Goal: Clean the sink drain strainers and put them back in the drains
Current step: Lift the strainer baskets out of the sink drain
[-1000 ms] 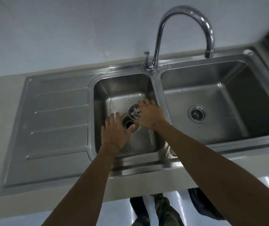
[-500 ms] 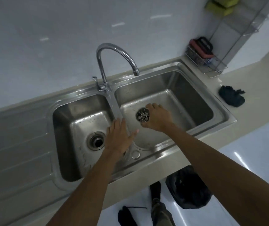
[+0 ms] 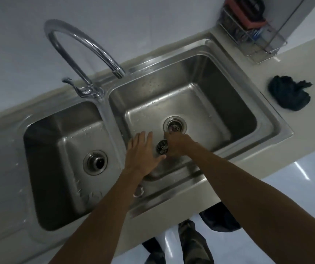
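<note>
right hand grips strainer, right drain now uncovered | left hand flat, crossed into right basin

The left arm and the right arm are long and bare all the way from the bottom of the frame to the left hand and the right hand. At the bottom middle are baggy trousers with a dark, blotchy green and brown pattern

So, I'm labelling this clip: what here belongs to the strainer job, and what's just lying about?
Job: held strainer, right hand, right drain with its strainer, open left drain, faucet.
Lying about: dark cloth, wire rack.
</note>
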`<act>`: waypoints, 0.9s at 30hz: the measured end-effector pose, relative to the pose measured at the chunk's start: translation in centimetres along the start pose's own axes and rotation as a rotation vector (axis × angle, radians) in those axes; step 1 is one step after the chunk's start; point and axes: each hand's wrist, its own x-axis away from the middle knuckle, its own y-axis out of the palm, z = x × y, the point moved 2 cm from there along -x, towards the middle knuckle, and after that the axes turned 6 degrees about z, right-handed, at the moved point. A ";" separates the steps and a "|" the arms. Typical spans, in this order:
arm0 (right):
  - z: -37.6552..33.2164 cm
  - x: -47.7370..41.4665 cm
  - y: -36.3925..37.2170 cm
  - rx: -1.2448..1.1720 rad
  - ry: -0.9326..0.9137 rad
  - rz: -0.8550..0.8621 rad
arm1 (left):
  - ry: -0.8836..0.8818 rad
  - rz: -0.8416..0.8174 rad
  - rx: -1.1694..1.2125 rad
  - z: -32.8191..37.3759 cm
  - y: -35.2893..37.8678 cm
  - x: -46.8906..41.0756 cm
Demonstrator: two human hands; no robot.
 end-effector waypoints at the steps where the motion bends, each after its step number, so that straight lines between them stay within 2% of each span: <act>1: -0.1 -0.6 0.4 -0.003 -0.030 -0.033 | -0.005 0.000 -0.020 -0.1 0.4 -0.3; 7: -1.0 -2.4 2.1 -0.045 -0.092 -0.144 | -0.040 -0.025 -0.092 -0.5 2.0 -0.8; 27: -1.1 -1.0 3.6 0.019 -0.063 -0.138 | -0.036 0.040 -0.052 0.8 1.5 1.3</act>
